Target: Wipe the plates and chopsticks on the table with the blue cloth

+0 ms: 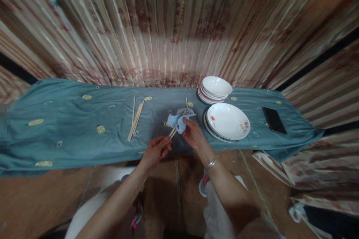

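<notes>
Near the front edge of the cloth-covered table, my left hand (157,151) grips the lower ends of a pair of wooden chopsticks (173,132), tilted away to the right. My right hand (193,130) pinches a pale blue and white cloth (179,120) that is wrapped around the upper part of these chopsticks. The cloth hides the middle of the sticks. A stick tip (186,102) shows just beyond it. To the left, several loose chopsticks (136,121) lie on the tablecloth, most of them side by side.
A stack of white bowls (217,86) stands at the back right of the table (73,130). In front of it is a stack of floral plates (228,121), close to my right wrist. A black phone (275,120) lies further right. A pleated curtain (168,26) hangs behind.
</notes>
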Motion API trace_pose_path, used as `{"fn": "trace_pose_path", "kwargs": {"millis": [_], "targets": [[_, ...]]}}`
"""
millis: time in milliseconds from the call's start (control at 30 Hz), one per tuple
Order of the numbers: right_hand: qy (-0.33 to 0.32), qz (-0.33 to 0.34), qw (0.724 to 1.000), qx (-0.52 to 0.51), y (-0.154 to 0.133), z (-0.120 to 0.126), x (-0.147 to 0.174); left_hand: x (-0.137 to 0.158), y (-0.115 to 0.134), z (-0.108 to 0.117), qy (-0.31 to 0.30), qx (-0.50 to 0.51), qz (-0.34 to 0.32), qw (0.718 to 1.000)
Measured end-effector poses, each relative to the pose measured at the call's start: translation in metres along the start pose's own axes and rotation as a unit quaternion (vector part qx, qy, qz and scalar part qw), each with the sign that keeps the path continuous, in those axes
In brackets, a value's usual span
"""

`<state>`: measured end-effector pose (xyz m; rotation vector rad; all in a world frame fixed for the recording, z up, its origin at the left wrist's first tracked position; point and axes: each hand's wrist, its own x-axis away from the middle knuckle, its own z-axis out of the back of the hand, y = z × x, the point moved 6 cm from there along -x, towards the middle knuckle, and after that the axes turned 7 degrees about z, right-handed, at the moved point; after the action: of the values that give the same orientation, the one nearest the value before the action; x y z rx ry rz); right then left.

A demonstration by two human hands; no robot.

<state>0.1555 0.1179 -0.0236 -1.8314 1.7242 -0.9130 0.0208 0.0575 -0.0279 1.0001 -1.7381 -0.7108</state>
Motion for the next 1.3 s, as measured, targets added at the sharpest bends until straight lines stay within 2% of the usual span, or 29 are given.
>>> {"fn": "trace_pose_path", "kwargs": {"millis": [100, 233, 400, 533, 733, 867, 1300], "targets": [[0.005, -0.026, 0.999, -0.024, 0.008, -0.006, 0.006, -0.001, 0.001, 0.0, 0.002, 0.009, 0.001, 1.0], [-0.023, -0.051, 0.998, -0.011, 0.023, -0.015, 0.014, -0.002, 0.004, 0.001, -0.002, 0.01, -0.004, 1.0], [-0.03, -0.053, 0.998, 0.009, 0.028, -0.018, 0.018, -0.002, 0.006, 0.001, 0.001, 0.022, -0.011, 1.0], [-0.02, -0.044, 0.999, 0.014, 0.019, -0.015, 0.014, -0.001, 0.005, -0.003, -0.001, 0.019, -0.007, 1.0], [0.005, 0.016, 1.0, -0.006, -0.009, -0.005, 0.002, -0.001, -0.002, -0.004, -0.001, -0.013, 0.021, 1.0], [0.017, 0.026, 0.999, -0.014, -0.013, -0.001, 0.0, -0.001, -0.003, -0.004, 0.004, -0.025, 0.016, 1.0], [-0.04, -0.026, 0.998, 0.038, 0.024, -0.02, 0.02, -0.003, 0.007, 0.001, 0.011, -0.023, -0.03, 0.999]]}}
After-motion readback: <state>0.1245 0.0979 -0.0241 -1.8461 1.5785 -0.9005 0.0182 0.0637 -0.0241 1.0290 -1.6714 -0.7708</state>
